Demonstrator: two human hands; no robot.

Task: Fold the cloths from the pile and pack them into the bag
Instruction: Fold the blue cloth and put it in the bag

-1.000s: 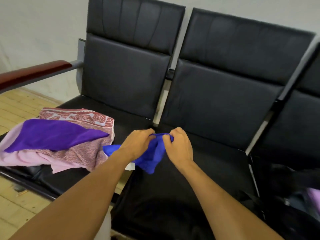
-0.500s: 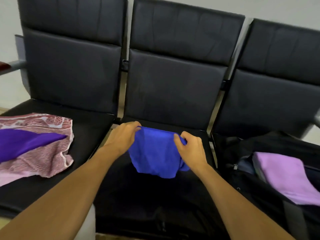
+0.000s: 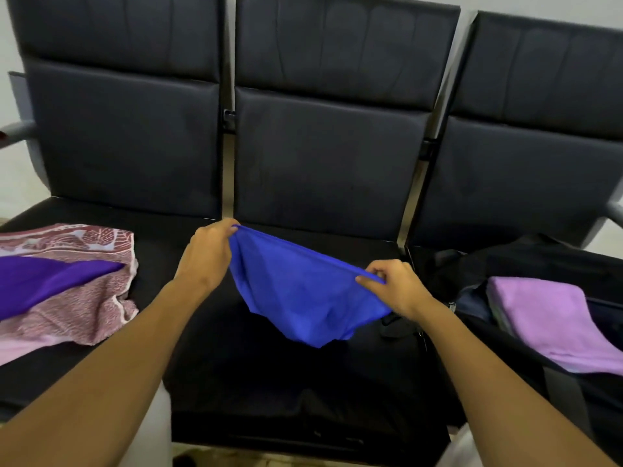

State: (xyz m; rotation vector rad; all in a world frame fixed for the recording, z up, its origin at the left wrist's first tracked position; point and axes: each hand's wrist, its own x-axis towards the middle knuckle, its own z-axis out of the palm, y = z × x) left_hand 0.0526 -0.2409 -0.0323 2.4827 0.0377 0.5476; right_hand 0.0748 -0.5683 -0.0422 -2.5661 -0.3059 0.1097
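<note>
A blue cloth (image 3: 300,291) hangs spread over the middle black seat, its top edge stretched between my hands. My left hand (image 3: 207,254) pinches the cloth's upper left corner. My right hand (image 3: 394,286) pinches the upper right corner, lower and nearer to me. On the left seat lies the pile: a purple cloth (image 3: 40,281) on top of a red patterned cloth (image 3: 87,298), with a pale pink cloth (image 3: 13,350) under them. An open black bag (image 3: 526,261) sits on the right seat with a folded lilac cloth (image 3: 553,321) inside.
Three joined black padded seats (image 3: 323,170) with high backs fill the view. A metal armrest (image 3: 17,129) juts out at the far left, another at the far right edge. A bag strap (image 3: 566,396) lies across the bag's near side.
The bunched blue cloth has been opened out and pulled wide between my hands. My hands moved apart. The view swung right, bringing the bag into sight.
</note>
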